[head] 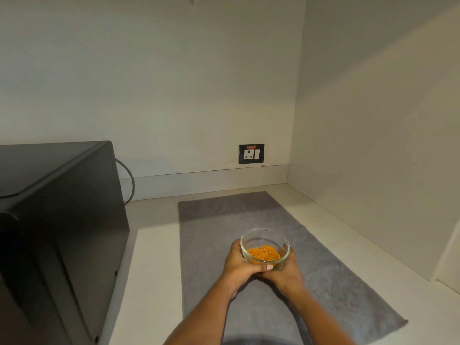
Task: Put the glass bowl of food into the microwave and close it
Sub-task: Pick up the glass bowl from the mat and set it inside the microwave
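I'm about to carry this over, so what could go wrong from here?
The bowl is glass and has no lid; a tilt could spill the orange food. Both hands, left and right, are on it, so none is free for the microwave door, which this view does not show. The mat could slide under the bowl.

The left hand [240, 263] and right hand [286, 268] cup the glass bowl [265, 247] between their fingers. Under them lies a grey mat [224, 220]. The black microwave [62, 220] stands well left of the fingers.
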